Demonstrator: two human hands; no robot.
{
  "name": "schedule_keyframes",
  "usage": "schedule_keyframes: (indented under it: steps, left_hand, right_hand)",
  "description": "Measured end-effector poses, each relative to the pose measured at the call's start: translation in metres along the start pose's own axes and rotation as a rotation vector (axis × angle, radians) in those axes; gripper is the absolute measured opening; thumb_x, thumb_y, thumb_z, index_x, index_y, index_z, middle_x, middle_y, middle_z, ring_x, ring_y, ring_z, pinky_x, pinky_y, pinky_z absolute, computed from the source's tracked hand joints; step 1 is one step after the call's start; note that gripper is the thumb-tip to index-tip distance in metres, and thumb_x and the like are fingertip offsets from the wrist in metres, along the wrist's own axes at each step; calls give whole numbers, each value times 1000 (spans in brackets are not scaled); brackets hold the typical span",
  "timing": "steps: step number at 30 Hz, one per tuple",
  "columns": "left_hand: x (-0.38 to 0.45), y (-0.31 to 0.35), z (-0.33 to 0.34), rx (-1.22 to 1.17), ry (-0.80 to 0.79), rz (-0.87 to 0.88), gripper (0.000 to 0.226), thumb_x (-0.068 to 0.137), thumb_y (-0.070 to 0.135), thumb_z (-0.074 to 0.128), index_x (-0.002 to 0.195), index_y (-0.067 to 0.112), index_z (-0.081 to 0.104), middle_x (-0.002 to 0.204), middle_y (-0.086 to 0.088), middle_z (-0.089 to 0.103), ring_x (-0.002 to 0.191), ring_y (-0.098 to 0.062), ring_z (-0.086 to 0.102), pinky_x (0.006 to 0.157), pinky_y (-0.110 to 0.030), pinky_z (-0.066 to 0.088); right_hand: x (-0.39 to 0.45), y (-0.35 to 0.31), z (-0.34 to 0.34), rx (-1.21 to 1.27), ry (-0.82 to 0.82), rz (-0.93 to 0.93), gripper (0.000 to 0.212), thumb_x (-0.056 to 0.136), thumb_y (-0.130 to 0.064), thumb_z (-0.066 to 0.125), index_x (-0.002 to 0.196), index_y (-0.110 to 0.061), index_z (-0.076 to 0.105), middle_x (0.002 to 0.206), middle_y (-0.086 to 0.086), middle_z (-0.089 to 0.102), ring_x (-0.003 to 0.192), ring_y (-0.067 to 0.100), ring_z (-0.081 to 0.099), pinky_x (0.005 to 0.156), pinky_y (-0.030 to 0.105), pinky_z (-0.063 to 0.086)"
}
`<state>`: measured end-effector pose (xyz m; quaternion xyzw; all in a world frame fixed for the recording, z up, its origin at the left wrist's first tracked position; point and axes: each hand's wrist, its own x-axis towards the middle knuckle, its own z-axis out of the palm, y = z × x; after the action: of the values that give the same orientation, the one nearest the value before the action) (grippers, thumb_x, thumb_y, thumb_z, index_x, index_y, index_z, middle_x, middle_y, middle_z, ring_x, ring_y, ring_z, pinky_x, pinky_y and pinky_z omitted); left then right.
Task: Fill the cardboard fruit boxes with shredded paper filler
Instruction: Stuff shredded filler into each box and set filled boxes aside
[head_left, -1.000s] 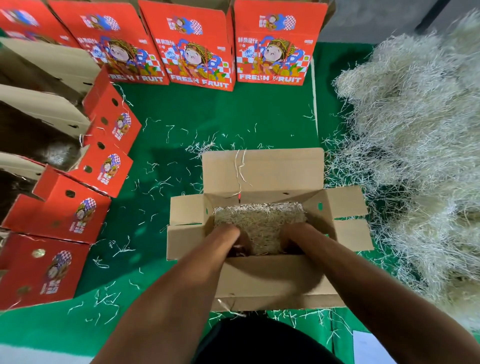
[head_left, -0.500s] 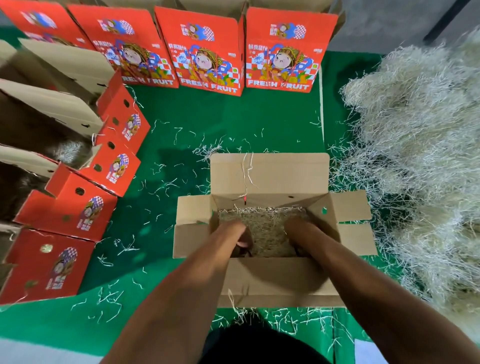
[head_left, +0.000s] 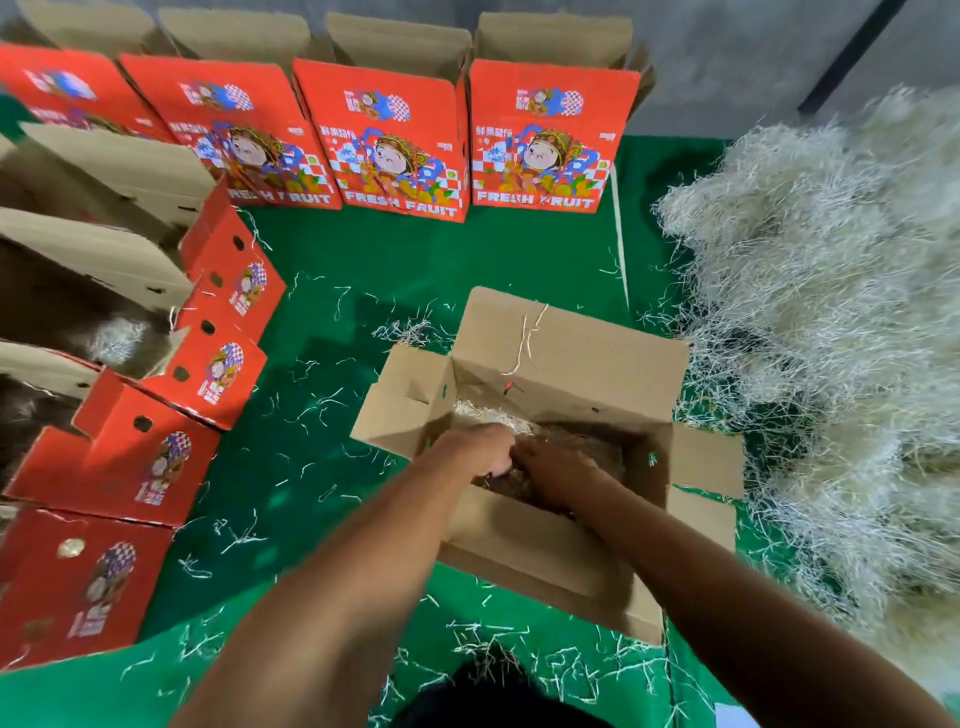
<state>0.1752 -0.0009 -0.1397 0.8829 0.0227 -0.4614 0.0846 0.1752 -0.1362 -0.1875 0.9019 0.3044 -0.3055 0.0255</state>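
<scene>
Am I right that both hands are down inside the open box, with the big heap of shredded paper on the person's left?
Not quite. The head view shows the left hand and right hand inside the open box, but the heap of shredded paper lies on the person's right, not left.

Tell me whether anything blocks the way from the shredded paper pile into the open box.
Nothing visible does. The shredded paper pile lies right beside the open box, whose flaps are folded outward; both hands are already inside.
</scene>
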Motion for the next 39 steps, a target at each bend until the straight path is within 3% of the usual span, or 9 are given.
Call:
schedule_keyframes:
  steps: [7,11,16,20,23,25,29,34,39]
  left_hand:
    - [19,0,7,152,49,-6,47,96,5,43,142,0,42,149,-20,42,131,-34,48,105,-42,40]
    - [20,1,8,179,119,40,46,91,6,51,137,6,50,145,-17,47,129,-31,49,101,-39,41]
    - [9,-1,17,136,194,11,70,84,1,50,151,11,31,162,-10,9,148,-34,10,119,-51,16]
    - [-7,-2,17,29,89,-35,53,90,20,46,143,9,44,149,-15,42,129,-31,47,101,-39,42]
    - [-19,-13,2,-130,107,-49,51,95,39,48,139,13,47,149,-13,43,131,-29,46,106,-40,39]
    - [-28,-18,-5,-244,146,8,48,97,46,48,134,15,51,143,-16,48,124,-28,53,101,-40,46]
    - [-60,-21,0,-265,169,93,63,97,56,45,144,15,44,130,-8,59,112,-23,59,97,-42,49]
    - [-108,-22,0,-267,280,288,34,100,45,47,102,15,62,100,-2,56,82,-14,52,73,-31,48]
    - [-150,-30,-1,-314,434,268,28,98,49,51,119,33,62,97,26,63,70,17,56,53,-12,30]
  right_hand:
    - [9,4,9,45,-120,14,59,103,-29,47,156,-21,23,163,1,19,143,31,31,113,45,32]
    - [3,-2,-1,173,-24,110,51,96,-37,55,144,-27,44,147,3,48,128,28,53,100,42,47]
    - [-21,5,-16,194,109,450,38,92,-26,48,125,-16,63,126,11,64,115,31,62,88,38,49]
    - [-47,7,-21,334,-205,316,49,100,-18,51,146,-5,41,151,17,42,136,30,43,108,32,32]
    - [-60,3,-34,368,-77,315,43,101,-19,50,141,-4,49,145,17,51,132,30,49,107,34,35]
    - [-70,9,-39,418,84,362,33,104,-17,41,129,-2,58,132,17,60,120,31,58,102,36,43]
    - [-93,2,-48,478,-1,356,33,98,-29,49,118,-7,64,119,14,65,111,32,61,83,33,45]
    - [-129,-13,-65,600,45,199,38,97,-47,44,97,-15,64,91,3,68,81,21,67,66,31,49]
    - [-169,-37,-78,575,-149,11,99,53,-94,62,130,-33,49,116,-16,57,98,7,59,81,27,47]
